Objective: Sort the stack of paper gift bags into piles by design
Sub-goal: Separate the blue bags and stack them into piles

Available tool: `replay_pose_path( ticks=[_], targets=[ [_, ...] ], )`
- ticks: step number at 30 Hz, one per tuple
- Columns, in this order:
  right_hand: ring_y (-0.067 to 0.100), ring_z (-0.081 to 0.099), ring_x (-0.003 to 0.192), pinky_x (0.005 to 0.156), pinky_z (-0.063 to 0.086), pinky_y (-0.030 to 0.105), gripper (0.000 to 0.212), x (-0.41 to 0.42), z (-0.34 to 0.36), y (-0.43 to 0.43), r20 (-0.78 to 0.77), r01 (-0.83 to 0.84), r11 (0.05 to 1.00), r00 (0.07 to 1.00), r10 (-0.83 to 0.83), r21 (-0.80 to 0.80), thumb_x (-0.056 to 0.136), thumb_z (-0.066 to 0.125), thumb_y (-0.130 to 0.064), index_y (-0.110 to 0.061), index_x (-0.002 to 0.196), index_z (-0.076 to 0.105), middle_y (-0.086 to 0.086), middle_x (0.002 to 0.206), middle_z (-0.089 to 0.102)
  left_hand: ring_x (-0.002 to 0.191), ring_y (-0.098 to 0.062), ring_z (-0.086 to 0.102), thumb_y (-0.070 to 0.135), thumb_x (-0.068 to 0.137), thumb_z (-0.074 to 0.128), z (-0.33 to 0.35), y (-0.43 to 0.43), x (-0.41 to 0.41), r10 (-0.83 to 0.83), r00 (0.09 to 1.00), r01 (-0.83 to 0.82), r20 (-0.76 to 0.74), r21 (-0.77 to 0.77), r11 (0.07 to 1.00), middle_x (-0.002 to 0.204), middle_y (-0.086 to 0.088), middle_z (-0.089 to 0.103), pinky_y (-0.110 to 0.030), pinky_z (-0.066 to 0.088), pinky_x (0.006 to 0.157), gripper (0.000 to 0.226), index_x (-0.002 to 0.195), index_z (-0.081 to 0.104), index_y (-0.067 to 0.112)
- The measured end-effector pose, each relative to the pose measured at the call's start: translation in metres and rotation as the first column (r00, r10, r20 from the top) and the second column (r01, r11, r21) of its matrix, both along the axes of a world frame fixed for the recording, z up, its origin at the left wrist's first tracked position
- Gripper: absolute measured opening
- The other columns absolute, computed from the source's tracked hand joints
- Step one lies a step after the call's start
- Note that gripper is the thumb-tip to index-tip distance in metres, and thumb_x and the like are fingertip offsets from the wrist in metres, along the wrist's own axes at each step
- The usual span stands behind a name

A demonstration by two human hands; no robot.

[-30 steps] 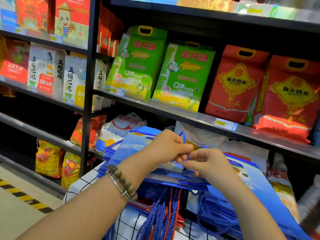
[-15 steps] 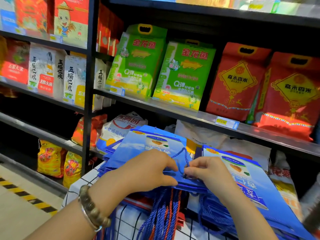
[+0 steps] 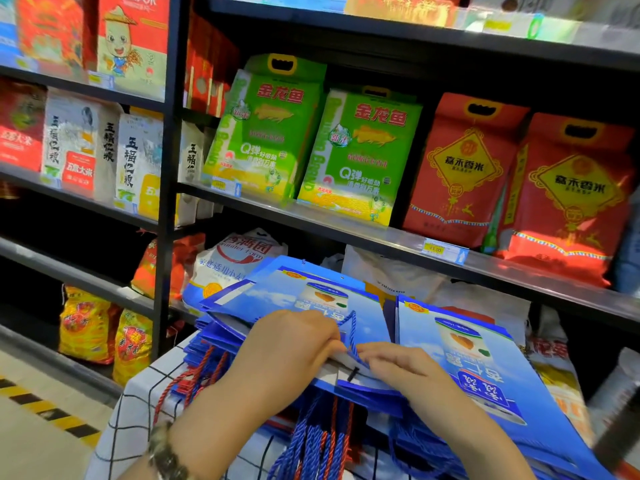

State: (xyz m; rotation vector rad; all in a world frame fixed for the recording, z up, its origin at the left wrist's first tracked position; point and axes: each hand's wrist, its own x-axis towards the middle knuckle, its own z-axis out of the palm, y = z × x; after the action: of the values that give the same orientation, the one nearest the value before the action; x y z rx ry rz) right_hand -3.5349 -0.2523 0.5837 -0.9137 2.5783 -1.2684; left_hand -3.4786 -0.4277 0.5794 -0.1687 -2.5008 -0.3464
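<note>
Nearest the camera, a beaded bracelet sits on the left wrist. Below both hands, blue and red twisted cord handles hang over a white cloth with a black grid. The left hand lies on the top flat blue paper gift bag of a stack, fingers curled over its open edge. The right hand, touching distance away, pinches the lower end of that bag's blue cord loop between thumb and forefinger. A second blue paper gift bag of matching design lies just right of the right hand. Beyond the hands, a dark metal shelf carries green rice packs and red rice packs.
</note>
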Motion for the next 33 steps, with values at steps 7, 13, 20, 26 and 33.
replay_pose_path(
  ticks=[7,13,20,26,33],
  targets=[
    [-0.008,0.057,0.099,0.088,0.041,0.009,0.029,-0.001,-0.015,-0.001,-0.125,-0.024,0.991,0.991,0.040,0.133,0.094,0.051,-0.014,-0.035,0.109,0.065,-0.022,0.102,0.065,0.068,-0.007,0.047,0.037,0.076,0.048,-0.017,0.016,0.008,0.035,0.959,0.015,-0.281,0.176,0.984,0.070,0.013,0.054,-0.020,0.040,0.057,0.017,0.073,0.062,0.029],
    [0.003,0.063,0.086,0.086,0.049,0.032,0.042,-0.002,-0.019,-0.003,-0.173,-0.018,0.999,0.985,0.025,0.044,0.094,0.053,-0.020,-0.060,0.083,0.060,-0.015,0.091,0.069,0.087,-0.009,0.059,0.047,0.087,0.048,-0.011,0.053,0.007,0.181,0.980,-0.194,0.089,0.178,0.965,0.088,0.010,0.056,-0.026,0.044,0.064,0.023,0.087,0.065,0.031],
    [0.007,0.062,0.085,0.081,0.049,0.029,0.043,0.000,-0.035,-0.005,-0.174,0.041,0.999,0.984,-0.039,0.005,0.094,0.053,-0.022,-0.063,0.084,0.058,-0.015,0.090,0.068,0.035,-0.019,0.050,0.021,0.010,0.088,-0.034,0.062,-0.003,0.270,0.955,-0.276,0.126,0.031,0.961,0.046,-0.005,0.050,-0.025,0.035,0.031,0.041,0.040,0.060,0.015],
    [-0.003,0.059,0.087,0.076,0.046,0.017,0.038,0.004,-0.044,-0.006,-0.165,0.076,0.994,0.982,-0.089,-0.083,0.093,0.053,-0.018,-0.051,0.076,0.063,-0.030,0.089,0.063,0.105,-0.016,0.053,0.027,0.088,0.051,-0.015,0.055,0.015,0.222,0.954,-0.238,0.201,0.057,0.970,0.114,0.002,0.049,-0.030,0.040,0.071,0.022,0.109,0.058,0.022],
    [-0.009,0.058,0.095,0.082,0.047,0.020,0.037,0.009,-0.057,-0.008,-0.195,0.118,0.979,0.969,-0.149,-0.165,0.089,0.059,-0.016,-0.052,0.091,0.051,-0.037,0.098,0.059,0.091,-0.014,0.054,0.044,0.094,0.031,0.013,0.037,0.016,0.186,0.983,-0.184,-0.007,0.109,0.977,0.093,0.006,0.058,-0.028,0.040,0.074,0.037,0.086,0.060,0.023]
  ],
)
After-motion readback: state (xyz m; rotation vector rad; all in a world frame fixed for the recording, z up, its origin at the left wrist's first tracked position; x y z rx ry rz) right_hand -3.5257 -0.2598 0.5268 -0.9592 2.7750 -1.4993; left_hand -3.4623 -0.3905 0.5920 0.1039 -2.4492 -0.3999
